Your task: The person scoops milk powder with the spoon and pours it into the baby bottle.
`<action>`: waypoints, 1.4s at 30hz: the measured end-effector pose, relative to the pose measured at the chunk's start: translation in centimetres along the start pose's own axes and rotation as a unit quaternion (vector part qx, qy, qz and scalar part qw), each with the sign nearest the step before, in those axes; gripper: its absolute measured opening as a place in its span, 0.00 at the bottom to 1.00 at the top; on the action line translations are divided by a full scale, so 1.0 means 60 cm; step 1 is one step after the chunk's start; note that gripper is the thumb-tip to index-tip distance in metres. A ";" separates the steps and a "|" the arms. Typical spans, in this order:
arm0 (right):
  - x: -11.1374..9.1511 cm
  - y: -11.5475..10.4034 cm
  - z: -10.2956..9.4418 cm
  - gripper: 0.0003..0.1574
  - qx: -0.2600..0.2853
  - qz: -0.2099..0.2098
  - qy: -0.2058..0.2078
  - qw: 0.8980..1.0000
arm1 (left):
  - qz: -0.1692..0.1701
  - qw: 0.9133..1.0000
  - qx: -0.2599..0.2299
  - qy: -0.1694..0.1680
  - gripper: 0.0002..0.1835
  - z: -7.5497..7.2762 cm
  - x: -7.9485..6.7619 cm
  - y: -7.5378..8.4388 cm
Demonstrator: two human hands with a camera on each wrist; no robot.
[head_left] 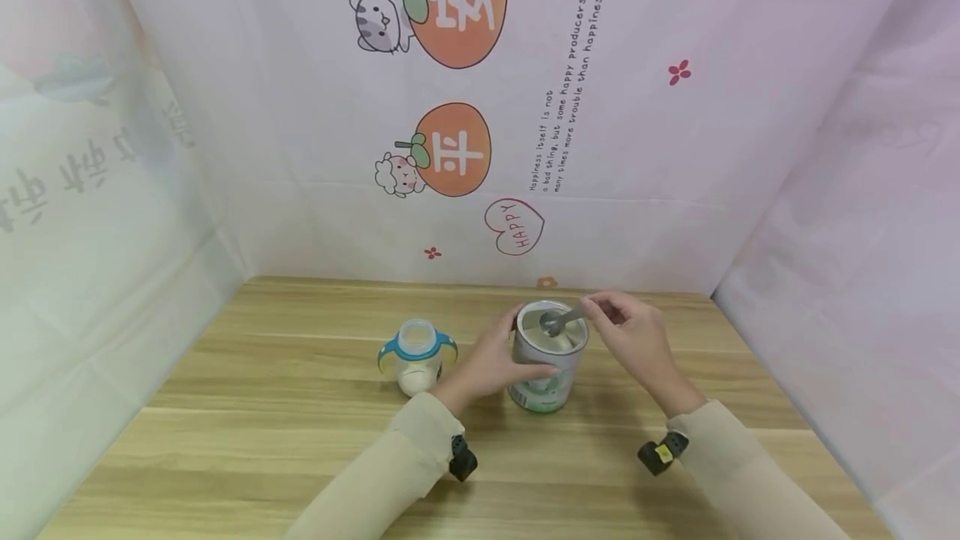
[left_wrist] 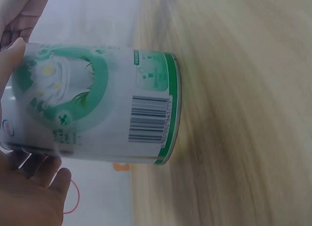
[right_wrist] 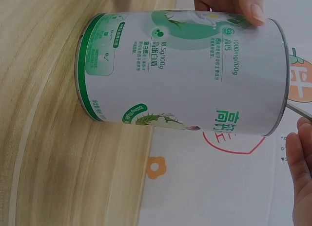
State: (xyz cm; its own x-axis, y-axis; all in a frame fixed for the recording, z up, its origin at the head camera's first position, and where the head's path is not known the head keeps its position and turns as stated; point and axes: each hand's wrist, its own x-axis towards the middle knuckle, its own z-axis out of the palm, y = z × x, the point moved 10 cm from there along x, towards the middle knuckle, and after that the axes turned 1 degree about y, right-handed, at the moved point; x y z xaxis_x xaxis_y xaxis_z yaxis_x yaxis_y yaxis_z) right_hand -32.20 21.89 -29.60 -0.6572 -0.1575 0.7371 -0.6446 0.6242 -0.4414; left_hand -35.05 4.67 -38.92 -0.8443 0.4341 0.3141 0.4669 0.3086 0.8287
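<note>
A white and green milk powder can [head_left: 542, 373] stands upright on the table with its top off, pale powder showing inside. My left hand [head_left: 491, 365] grips the can around its upper side, thumb across the front and fingers behind. In the left wrist view the can's barcode [left_wrist: 148, 120] faces the camera. My right hand [head_left: 633, 336] pinches the handle of a grey scoop [head_left: 553, 323], whose bowl is within the can's mouth, over the powder. The right wrist view shows the right fingers [right_wrist: 298, 160] close by the can's rim, the scoop's bowl hidden behind the wall.
Left of the can stands a baby bottle [head_left: 417, 357] with a blue ring and two handles, its top uncapped. The wooden table [head_left: 300, 440] meets printed white cloth walls [head_left: 322, 232] at the back and sides.
</note>
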 end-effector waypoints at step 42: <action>-0.005 -0.063 0.051 0.09 -0.097 -0.219 -0.109 0.965 | -0.010 0.998 -0.056 -0.012 0.54 0.021 0.006 -0.011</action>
State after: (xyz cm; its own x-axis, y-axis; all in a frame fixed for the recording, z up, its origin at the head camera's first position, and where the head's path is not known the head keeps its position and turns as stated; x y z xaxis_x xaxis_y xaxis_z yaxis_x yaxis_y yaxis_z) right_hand -30.75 17.26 -29.73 -0.4180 -0.5828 0.6969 -0.8078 0.5894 0.0084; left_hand -35.31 5.70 -39.96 -0.8457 0.4496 0.2876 0.4174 0.2213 0.8814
